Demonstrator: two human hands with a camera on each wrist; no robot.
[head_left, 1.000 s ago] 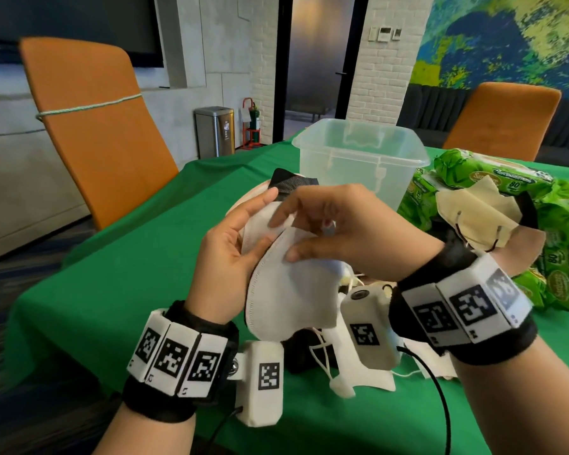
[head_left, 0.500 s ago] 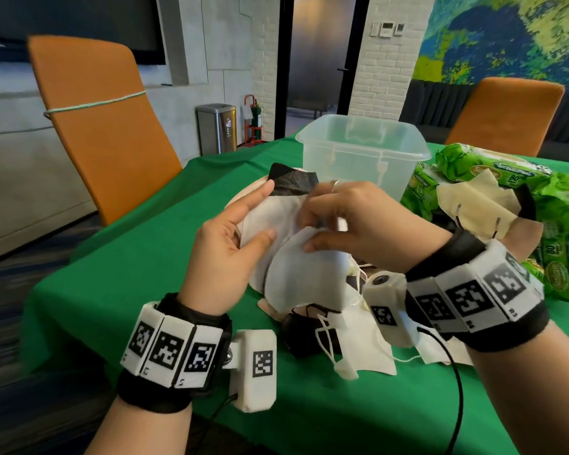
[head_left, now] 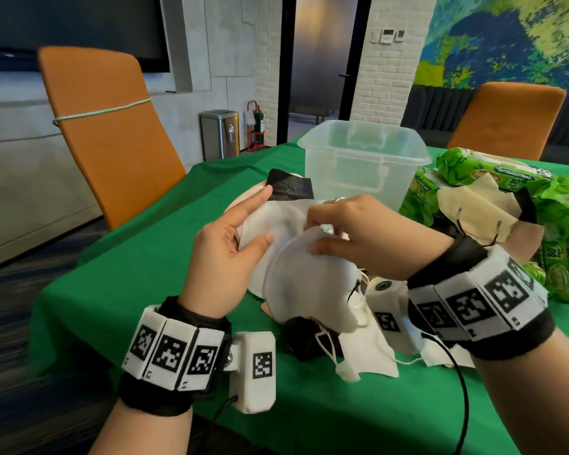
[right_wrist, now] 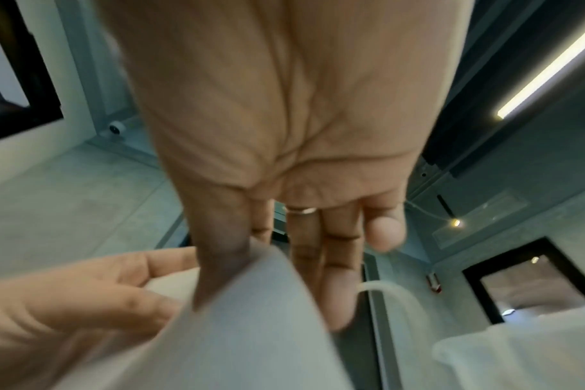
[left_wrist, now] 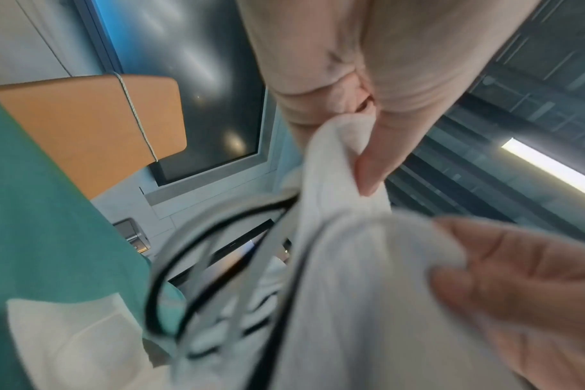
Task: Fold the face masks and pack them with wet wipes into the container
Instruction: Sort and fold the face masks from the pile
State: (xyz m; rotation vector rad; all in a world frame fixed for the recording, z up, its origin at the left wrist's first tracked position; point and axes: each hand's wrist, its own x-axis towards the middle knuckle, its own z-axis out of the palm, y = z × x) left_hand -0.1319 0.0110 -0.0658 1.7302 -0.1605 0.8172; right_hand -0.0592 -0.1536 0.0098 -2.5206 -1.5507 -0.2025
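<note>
Lowered slightly since earlier, closer to table [head_left: 138,290]. White mask [head_left: 296,270] pinched in left hand [head_left: 224,254] thumb and fingers, right hand [head_left: 365,238] thumb and forefinger clamped on its upper fold, before container [head_left: 362,159].

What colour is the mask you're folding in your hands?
White. The face mask shows best in the head view, held between the left hand and right hand.

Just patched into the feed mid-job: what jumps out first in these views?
Both hands meet over the green table, working a white face mask: the left hand holds its left side, and the right hand pinches its top edge. Behind them stands a clear container, with green wet wipes packs to its right.
</note>
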